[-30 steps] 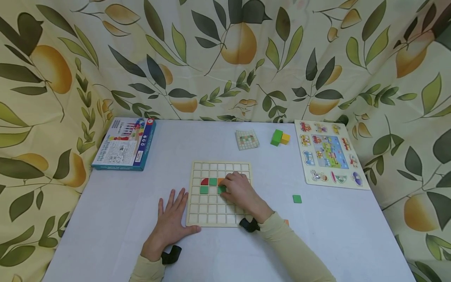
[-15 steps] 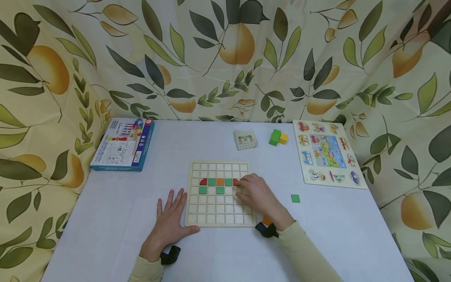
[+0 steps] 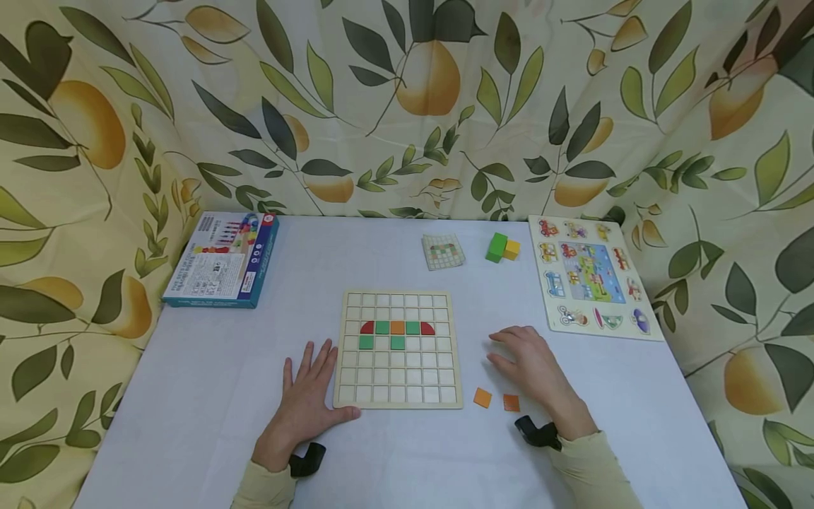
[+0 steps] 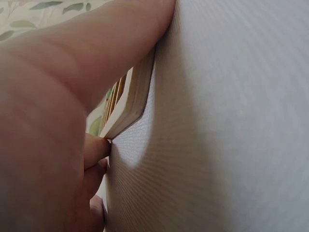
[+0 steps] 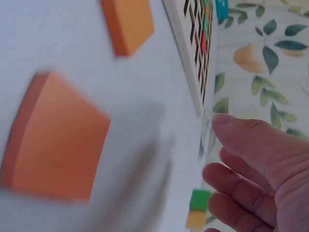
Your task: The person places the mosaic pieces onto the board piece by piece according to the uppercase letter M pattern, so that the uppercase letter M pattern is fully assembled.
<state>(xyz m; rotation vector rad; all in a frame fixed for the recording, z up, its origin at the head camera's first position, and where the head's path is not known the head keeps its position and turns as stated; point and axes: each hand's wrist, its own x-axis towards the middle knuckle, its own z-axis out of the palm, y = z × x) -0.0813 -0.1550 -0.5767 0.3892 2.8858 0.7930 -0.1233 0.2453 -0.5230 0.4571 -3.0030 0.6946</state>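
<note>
A wooden grid board (image 3: 381, 394) lies in front of me. One row bears a red rounded tile (image 3: 367, 328), a green tile (image 3: 382, 328), an orange tile (image 3: 397, 328), another green tile and a red rounded tile (image 3: 427, 329) at the right end. Two more green tiles sit one row nearer. My left hand (image 3: 305, 406) rests with spread fingers at the board's near-left corner, thumb along the front edge. To the right of the board, my right hand (image 3: 531, 367) hovers with loosely bent fingers; nothing shows between thumb and fingers (image 5: 241, 193). It covers where a loose green tile lay.
Two loose orange tiles (image 3: 482, 397) lie between board and right wrist. Behind the board are a small pattern card (image 3: 444, 252), a green block (image 3: 497, 247) and a yellow block (image 3: 511, 249). A picture puzzle board (image 3: 598, 276) stands far right, a blue-edged box (image 3: 219, 261) far left.
My right hand has left the grid board and moved right, over the loose green tile. The red rounded tile under its fingers now sits uncovered in the row. The left hand has stayed put.
</note>
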